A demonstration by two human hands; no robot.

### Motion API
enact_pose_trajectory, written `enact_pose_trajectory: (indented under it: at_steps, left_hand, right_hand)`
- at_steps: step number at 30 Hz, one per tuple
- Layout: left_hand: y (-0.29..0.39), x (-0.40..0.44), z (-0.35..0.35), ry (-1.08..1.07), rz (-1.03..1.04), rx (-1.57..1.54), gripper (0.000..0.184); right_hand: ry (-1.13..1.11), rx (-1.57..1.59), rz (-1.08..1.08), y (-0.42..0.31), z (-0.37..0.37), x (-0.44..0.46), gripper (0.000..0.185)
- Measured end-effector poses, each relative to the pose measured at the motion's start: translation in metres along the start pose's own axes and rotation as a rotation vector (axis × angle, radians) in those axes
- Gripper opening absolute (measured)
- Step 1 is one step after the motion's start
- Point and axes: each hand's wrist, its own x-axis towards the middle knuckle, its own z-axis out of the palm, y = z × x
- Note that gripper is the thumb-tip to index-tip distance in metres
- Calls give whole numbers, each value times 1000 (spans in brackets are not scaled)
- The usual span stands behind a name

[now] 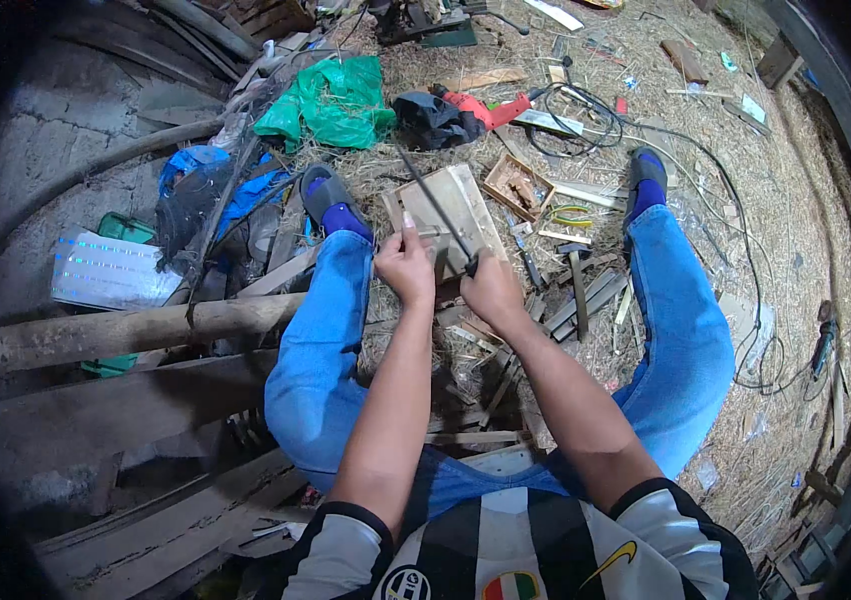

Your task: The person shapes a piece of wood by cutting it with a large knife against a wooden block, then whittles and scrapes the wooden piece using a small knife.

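Observation:
My right hand (pixel 494 288) is closed around the dark handle of a long thin dark tool (pixel 433 202), whose shaft slants up and left across a pale wooden board (pixel 464 195). Whether it is a file or a blade I cannot tell. Beside it, my left hand (pixel 406 268) is closed in a pinch, with a pale tip sticking up from the fingers. What that hand holds is too small to make out. The board lies on the ground between my feet, partly hidden by both hands.
Right of the board are a small wooden box (pixel 519 187), pliers (pixel 573 216) and a hammer (pixel 578 285). Ahead lie a red power tool (pixel 491 108), its black cord (pixel 611 125) and a green plastic bag (pixel 336 105). A wooden pole (pixel 136 330) runs along the left.

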Motion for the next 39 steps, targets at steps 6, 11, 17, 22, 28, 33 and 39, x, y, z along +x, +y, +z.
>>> enact_pose_trajectory:
  at_steps: [6, 11, 17, 22, 28, 33, 39]
  left_hand:
    - [8, 1, 2, 16, 82, 181, 40]
    - [28, -3, 3, -2, -19, 65, 41]
    - [-6, 1, 9, 23, 49, 57, 39]
    - [-5, 3, 5, 16, 119, 201, 39]
    - [2, 0, 3, 20, 113, 164, 38]
    - [18, -4, 4, -6, 18, 142, 38]
    - [3, 0, 9, 7, 122, 68, 36]
  right_hand:
    - [247, 236, -109, -30, -20, -18, 26]
    - [13, 9, -55, 26, 30, 8, 27]
    - [28, 25, -32, -14, -18, -10, 26]
    - [71, 1, 9, 5, 12, -5, 28]
    - [-22, -36, 18, 15, 10, -2, 25]
    - [100, 74, -55, -16, -18, -9, 26]
    - [-26, -93, 46, 26, 33, 5, 30]
